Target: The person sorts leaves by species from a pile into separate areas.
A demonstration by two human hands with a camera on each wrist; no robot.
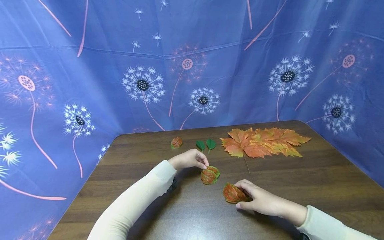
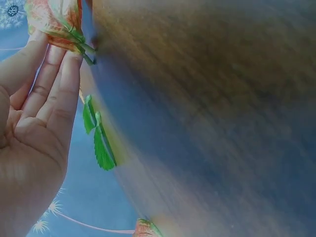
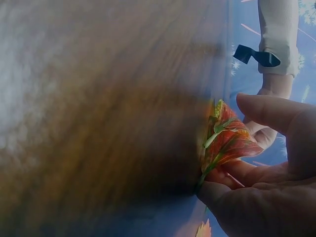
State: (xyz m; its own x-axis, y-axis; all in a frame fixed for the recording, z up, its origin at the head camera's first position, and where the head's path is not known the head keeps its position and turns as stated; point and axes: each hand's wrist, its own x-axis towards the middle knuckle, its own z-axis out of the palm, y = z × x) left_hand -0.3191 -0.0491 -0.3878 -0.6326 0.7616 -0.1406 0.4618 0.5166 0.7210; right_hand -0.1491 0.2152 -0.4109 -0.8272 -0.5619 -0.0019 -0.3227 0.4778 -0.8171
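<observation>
Pinched at its far edge by my left hand [image 1: 190, 159] is a small clump of overlapping red-and-green artificial leaves [image 1: 209, 176], low over the table. In the left wrist view, the thumb and fingers meet at these leaves [image 2: 58, 24], whose green stems stick out. My right hand [image 1: 262, 198] curls its fingers round a second stack of red-and-green leaves [image 1: 233, 193], with the thumb on the near side. The right wrist view shows this stack [image 3: 229, 140] close against the tabletop, fingertips by its stem and the thumb tip slightly apart from its edge.
On the brown wooden table [image 1: 168, 216], a single red-and-green leaf [image 1: 176, 142] lies at the back left. Beside it are two green leaves [image 1: 210, 144]. Large orange maple leaves [image 1: 261, 143] with a long stem spread across the back right. A blue dandelion-print cloth [image 1: 204, 40] hangs behind.
</observation>
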